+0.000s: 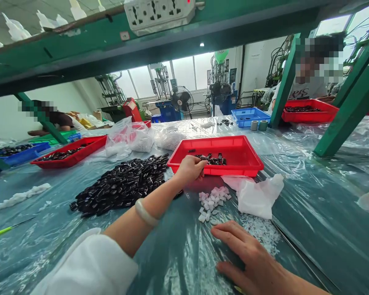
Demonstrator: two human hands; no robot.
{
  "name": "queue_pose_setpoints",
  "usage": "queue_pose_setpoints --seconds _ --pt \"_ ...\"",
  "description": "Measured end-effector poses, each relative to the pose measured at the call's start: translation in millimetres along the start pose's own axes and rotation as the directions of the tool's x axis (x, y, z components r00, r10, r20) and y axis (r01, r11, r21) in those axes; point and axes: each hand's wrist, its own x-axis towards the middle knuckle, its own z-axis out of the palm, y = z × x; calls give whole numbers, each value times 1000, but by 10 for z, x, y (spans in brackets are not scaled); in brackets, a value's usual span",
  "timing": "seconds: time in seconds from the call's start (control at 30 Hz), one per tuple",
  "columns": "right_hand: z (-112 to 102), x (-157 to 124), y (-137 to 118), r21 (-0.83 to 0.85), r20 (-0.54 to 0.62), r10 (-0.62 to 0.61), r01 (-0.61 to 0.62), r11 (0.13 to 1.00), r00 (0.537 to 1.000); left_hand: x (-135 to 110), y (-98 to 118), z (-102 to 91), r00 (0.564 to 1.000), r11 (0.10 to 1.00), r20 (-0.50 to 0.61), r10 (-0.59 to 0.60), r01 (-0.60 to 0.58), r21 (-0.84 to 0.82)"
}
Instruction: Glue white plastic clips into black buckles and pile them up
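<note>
My left hand (191, 169), with a pale bangle at its wrist, reaches over the near wall of a red tray (240, 168). Its fingers are pinched together; what they hold, if anything, is hidden. Small black parts (217, 159) lie inside that tray. Left of it spreads a large heap of similar black parts (119, 186). My right hand (244, 254) is open, fingers apart, low over the plastic-covered table. Just beyond its fingertips sits a small pile of whitish pieces (213, 200). A bit of something yellow (239, 289) shows under the palm.
A crumpled white bag (260, 196) and tiny scattered bits (264, 233) lie right of the pile. A green-handled pick (1, 232) is at far left. Green shelf posts (349, 98) and an overhead beam frame the table. Two people sit beyond, near other trays.
</note>
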Motion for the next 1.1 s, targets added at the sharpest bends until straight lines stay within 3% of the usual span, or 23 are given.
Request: queue_pose_setpoints --seconds 0.1,0.2,0.37,0.5,0.6,0.7,0.83,0.97,1.1 --pt "-29 16 -22 -9 44 24 -24 1000 999 261 57 58 999 1000 -34 0 0 1" --pt "-44 25 -37 -3 68 32 -32 999 997 296 15 47 999 1000 -39 23 -23 21" --pt "-24 2 -20 29 43 -3 2 1000 999 -32 -316 -154 997 977 -18 73 -68 200" --pt "10 -16 4 41 50 -6 4 999 999 -381 -625 -340 998 896 -16 65 -52 441" --pt "21 -9 -1 34 72 -14 11 999 997 -512 -779 -350 998 830 -29 58 -32 557" --pt "6 7 -15 24 72 -29 27 999 997 -512 -849 -271 999 821 -39 38 -9 571" --pt "-25 14 -8 27 51 -23 22 999 998 -518 -767 -212 1000 908 15 -23 15 420" --pt "-34 4 15 30 -3 26 -26 999 1000 -725 -547 -193 980 996 189 -56 42 77" --pt "-46 14 19 76 -86 129 -123 989 988 -980 -439 -33 958 959 288 -8 88 -268"
